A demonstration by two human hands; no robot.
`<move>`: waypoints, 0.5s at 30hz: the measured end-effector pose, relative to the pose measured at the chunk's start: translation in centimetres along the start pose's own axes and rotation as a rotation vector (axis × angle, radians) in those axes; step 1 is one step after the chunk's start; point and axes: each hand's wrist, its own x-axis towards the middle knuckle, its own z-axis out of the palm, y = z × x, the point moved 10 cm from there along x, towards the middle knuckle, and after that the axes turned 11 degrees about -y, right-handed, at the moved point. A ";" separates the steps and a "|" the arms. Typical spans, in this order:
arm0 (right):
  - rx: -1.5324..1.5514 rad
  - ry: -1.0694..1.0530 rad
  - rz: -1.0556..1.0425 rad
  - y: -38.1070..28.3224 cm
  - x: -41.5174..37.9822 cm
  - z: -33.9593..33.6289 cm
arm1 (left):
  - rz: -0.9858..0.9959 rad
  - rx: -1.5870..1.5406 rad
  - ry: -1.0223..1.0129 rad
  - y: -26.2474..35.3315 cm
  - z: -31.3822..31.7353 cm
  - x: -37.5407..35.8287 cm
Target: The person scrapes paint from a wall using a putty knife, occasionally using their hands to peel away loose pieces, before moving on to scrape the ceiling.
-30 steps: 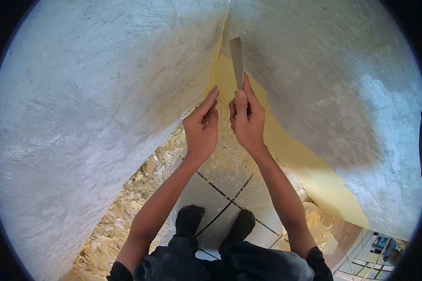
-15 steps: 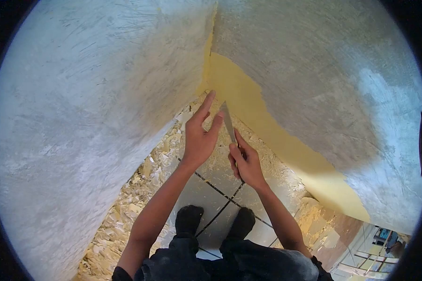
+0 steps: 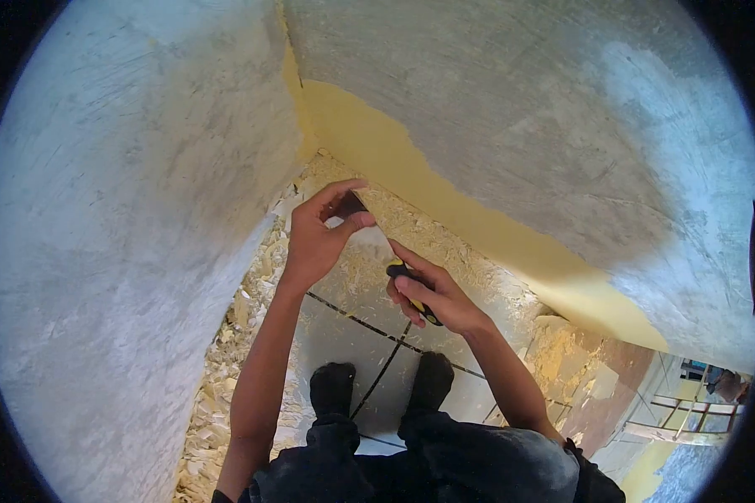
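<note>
My right hand is closed round the black-and-yellow handle of a scraper. Its metal blade points up and to the left. Around the blade's far end curl the fingers and thumb of my left hand, partly hiding it. Both hands are held in front of a wall corner. On the right-hand wall, grey and rough, a band of yellow paint runs along the bottom and narrows up the corner.
The left wall is bare grey. Pale paint flakes lie thick along its foot and across the corner. My feet in dark socks stand on grey tiles. A brownish board with yellow scraps lies to the right.
My left hand has gone from spread fingers near the corner to gripping the blade end. The scraper has tilted leftward, and the view has shifted to the right.
</note>
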 end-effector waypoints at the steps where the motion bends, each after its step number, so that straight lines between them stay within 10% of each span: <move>1: -0.015 0.035 0.002 -0.1 0.1 -0.3 | 0.038 -0.009 0.062 0.4 -0.4 -0.1; 7: -0.014 0.168 -0.069 -1.9 -1.0 -1.3 | 0.255 0.275 0.282 4.0 -0.5 -0.7; 15: -0.111 0.419 -0.024 -3.9 -2.6 -3.6 | 0.311 0.401 0.069 5.4 5.7 -0.2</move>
